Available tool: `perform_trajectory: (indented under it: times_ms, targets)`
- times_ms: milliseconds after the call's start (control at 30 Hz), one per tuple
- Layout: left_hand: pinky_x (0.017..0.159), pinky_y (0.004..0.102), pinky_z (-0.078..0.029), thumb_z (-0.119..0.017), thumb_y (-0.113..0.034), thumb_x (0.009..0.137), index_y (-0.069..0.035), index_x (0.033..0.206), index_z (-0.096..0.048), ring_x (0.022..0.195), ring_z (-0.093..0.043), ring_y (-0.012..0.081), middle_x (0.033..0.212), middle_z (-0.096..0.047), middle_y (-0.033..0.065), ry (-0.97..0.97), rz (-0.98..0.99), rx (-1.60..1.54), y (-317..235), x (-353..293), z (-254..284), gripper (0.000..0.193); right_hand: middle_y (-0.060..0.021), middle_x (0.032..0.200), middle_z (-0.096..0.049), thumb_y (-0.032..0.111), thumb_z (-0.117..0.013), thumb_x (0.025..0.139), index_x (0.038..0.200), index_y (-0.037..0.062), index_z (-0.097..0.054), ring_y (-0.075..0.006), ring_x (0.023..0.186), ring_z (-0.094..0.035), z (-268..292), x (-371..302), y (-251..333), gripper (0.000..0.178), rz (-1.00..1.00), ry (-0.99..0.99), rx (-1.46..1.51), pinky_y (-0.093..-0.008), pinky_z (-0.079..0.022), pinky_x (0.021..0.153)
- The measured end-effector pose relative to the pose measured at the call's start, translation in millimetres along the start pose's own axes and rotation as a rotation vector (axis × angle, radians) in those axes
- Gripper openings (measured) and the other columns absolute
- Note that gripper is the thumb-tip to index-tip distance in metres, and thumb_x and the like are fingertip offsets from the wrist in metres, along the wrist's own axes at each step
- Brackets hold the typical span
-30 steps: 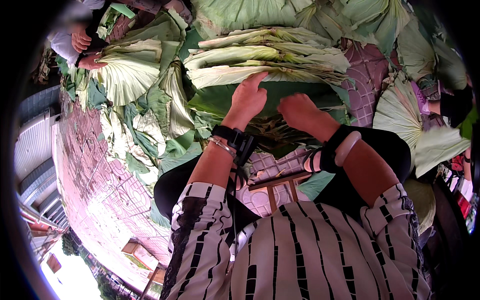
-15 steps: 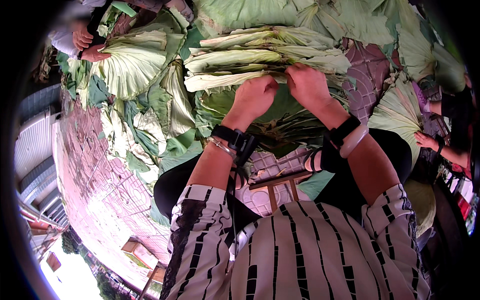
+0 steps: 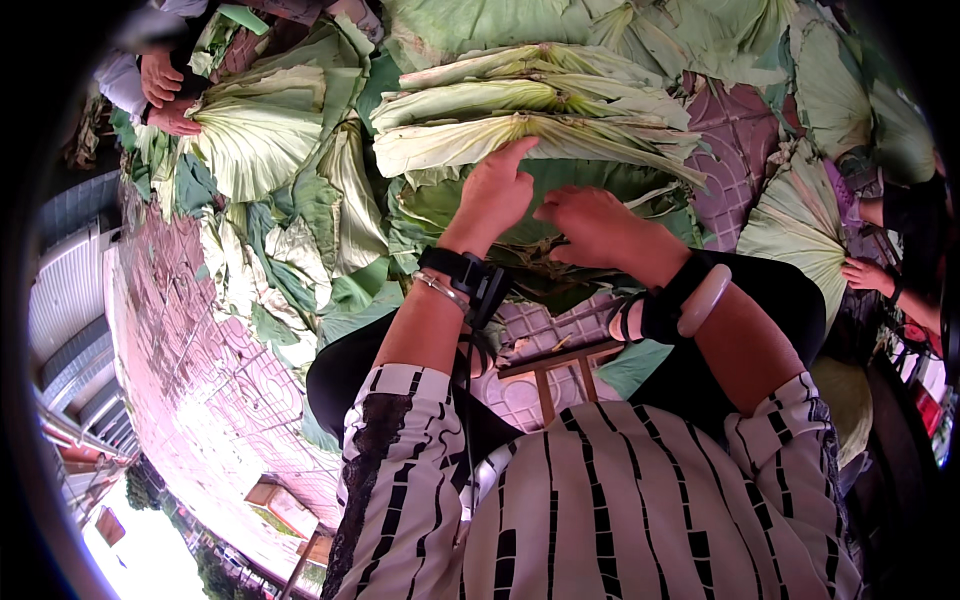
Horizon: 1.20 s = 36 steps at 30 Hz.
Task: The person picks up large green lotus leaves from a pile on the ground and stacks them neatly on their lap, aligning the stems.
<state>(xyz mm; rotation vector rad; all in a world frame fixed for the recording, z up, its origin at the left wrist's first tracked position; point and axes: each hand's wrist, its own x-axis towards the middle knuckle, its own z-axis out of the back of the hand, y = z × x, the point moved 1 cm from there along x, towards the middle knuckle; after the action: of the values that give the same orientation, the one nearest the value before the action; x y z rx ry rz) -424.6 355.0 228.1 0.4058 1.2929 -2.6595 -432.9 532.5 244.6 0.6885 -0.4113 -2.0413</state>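
In front of me lie several pale green lotus leaves [image 3: 455, 146], folded into long pleated strips and stacked in rows. My left hand [image 3: 495, 195] is closed at the near edge of the closest folded leaf, thumb and forefinger pinching its middle. My right hand [image 3: 603, 230] is off the folded stack, its fingers loosely bent and apart with nothing visible in them. Below it spreads a pile of darker green leaves [image 3: 430, 208], whose brownish near edges are partly covered by my hands.
At upper left another person's hands [image 3: 165, 95] hold a fanned leaf [image 3: 262, 130]. On the right, a co-worker's hand [image 3: 868, 275] touches another fanned leaf [image 3: 800, 215]. Crumpled leaves [image 3: 300, 250] litter the paving at left. A wooden stool frame [image 3: 545, 385] stands between my feet.
My right hand has left the folded leaf and dropped toward me over the darker pile. My left hand has shifted slightly, its fingertips reaching farther up onto the leaf, which now lies spread wider.
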Motion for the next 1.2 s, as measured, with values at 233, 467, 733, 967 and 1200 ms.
perform_trajectory:
  times_ms: [233,467,733,967,1200]
  targets:
    - [0.100,0.0449,-0.046,-0.051,-0.013,0.084,-0.017,0.135,-0.056,0.116,-0.059,0.0379,0.126,-0.062,0.0211,0.032,0.024,0.001,-0.2,0.6,3.1,0.052,-0.0112,0.102,-0.064,0.020,-0.071,0.075,0.096,0.0057,-0.066,-0.0344,0.096,-0.065,-21.0,4.2,-0.7,0.026,0.116,-0.123,-0.080,-0.0484,-0.054,0.083]
    - [0.090,0.0345,-0.051,-0.051,-0.001,0.085,-0.006,0.126,-0.061,0.104,-0.068,0.0274,0.115,-0.070,0.0156,-0.078,-0.049,-0.022,-4.8,0.1,11.2,0.042,-0.0129,0.091,-0.063,0.018,-0.065,0.083,0.096,0.0074,-0.067,-0.0369,0.080,-0.066,19.2,20.8,-11.2,0.016,-0.121,-0.351,0.005,-0.0472,-0.054,0.071]
    - [0.077,0.0308,-0.054,-0.052,0.002,0.084,-0.001,0.097,-0.067,0.086,-0.070,0.0184,0.099,-0.073,0.0096,-0.028,-0.016,-0.081,-22.3,-6.2,26.8,0.021,-0.0123,0.089,-0.064,0.016,-0.064,0.084,0.093,0.0069,-0.066,-0.0359,0.075,-0.066,24.0,24.4,-23.3,0.014,-0.197,-0.691,0.002,-0.0464,-0.054,0.066]
    - [0.093,0.0464,-0.049,-0.053,-0.013,0.083,-0.012,0.126,-0.063,0.109,-0.063,0.0378,0.115,-0.067,0.0212,-0.051,-0.053,0.047,2.5,-7.4,7.0,0.044,-0.0124,0.095,-0.061,0.015,-0.064,0.083,0.094,0.0064,-0.061,-0.0337,0.080,-0.066,38.1,24.6,0.5,0.015,-0.024,-0.887,-0.146,-0.0461,-0.054,0.068]
    - [0.096,0.0418,-0.048,-0.053,-0.005,0.083,-0.013,0.128,-0.062,0.112,-0.063,0.0364,0.120,-0.066,0.0211,-0.031,-0.062,-0.004,6.2,-8.6,4.9,0.047,-0.0157,0.095,-0.064,0.005,-0.060,0.077,0.096,0.0032,-0.055,-0.0363,0.084,-0.066,12.5,15.6,18.4,0.019,-0.076,-0.342,0.080,-0.0473,-0.053,0.071]
